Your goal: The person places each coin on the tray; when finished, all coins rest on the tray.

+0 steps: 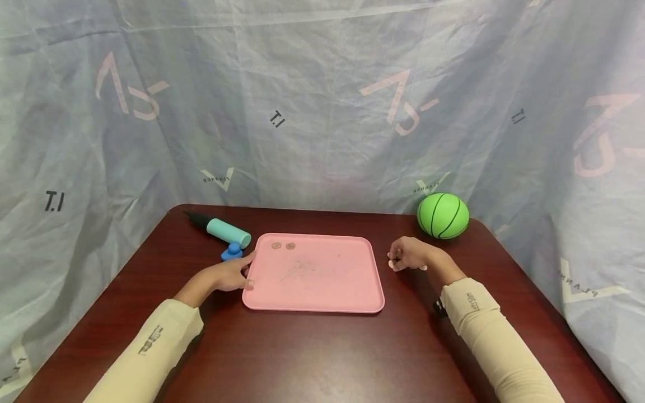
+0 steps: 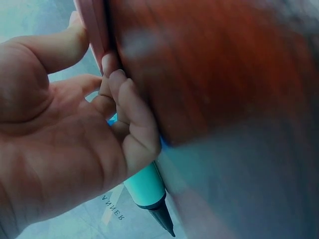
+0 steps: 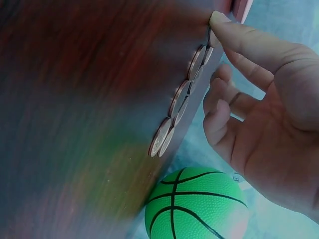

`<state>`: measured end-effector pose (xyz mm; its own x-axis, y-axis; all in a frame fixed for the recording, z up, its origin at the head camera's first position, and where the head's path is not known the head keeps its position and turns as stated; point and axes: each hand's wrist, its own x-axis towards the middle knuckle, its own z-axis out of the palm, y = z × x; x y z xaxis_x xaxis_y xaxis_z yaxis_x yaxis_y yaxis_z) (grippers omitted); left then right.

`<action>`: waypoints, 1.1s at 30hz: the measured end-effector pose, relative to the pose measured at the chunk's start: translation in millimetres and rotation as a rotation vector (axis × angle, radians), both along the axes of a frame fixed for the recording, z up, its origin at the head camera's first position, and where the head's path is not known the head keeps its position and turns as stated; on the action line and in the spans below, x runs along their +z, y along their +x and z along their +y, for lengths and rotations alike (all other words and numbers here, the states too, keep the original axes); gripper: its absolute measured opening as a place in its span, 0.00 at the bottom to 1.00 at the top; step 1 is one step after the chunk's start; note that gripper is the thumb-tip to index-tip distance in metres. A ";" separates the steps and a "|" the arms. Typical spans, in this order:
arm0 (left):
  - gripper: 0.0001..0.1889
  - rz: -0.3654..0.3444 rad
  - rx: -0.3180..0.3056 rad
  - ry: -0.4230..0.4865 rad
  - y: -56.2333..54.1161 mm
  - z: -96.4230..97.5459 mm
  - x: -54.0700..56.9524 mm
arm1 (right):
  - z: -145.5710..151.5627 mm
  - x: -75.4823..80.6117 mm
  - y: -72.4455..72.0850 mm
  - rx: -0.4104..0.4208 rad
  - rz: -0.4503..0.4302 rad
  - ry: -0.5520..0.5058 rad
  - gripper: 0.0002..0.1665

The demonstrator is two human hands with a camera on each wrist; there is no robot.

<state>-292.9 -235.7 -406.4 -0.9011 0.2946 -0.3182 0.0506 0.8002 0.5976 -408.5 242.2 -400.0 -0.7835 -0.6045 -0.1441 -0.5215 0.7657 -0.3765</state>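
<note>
At the left edge of a pink tray [image 1: 322,280] on the dark red-brown worktop [image 1: 322,347], the left hand [image 1: 229,275] has a narrow grip on the rim: the thumb lies over it, and the left wrist view shows the other fingers bent, with fingertips low against the edge near the worktop. Just beyond the tray's right side, the right hand [image 1: 410,253] pinches a coin [image 1: 391,263] between thumb and forefinger; that grip is nearly closed, with only the coin's thickness between the tips, and the remaining fingers bend inward beside it. Whether this coin touches the worktop, I cannot tell. The right wrist view shows several loose coins [image 3: 178,99] lying flat on the worktop in two rows that lead away from the pinching fingertips. Inside the tray, two silvery coins [image 1: 276,245] lie side by side, slightly apart, near its far left corner. A blue knobbed piece [image 1: 232,252] stands just beside the left hand, and behind it lies a turquoise cylinder [image 1: 228,232] with a black tapered end. Past the right hand, at the worktop's far right corner, sits a green mini basketball [image 1: 443,215] with black lines.
</note>
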 end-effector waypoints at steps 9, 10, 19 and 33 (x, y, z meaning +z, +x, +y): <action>0.47 0.005 -0.009 -0.012 -2.5 0.8 -1.6 | 3.5 -6.4 2.6 -0.018 -0.012 -0.042 0.15; 0.47 0.003 -0.004 -0.009 -2.4 1.1 -1.6 | 4.1 -7.0 2.8 -0.019 -0.014 -0.050 0.15; 0.47 0.002 -0.002 -0.004 -2.2 0.5 -1.7 | 3.8 -8.7 2.4 0.013 0.061 -0.087 0.08; 0.48 0.016 -0.003 -0.004 -0.8 0.6 -1.4 | -1.5 -11.4 1.7 0.029 0.047 -0.082 0.05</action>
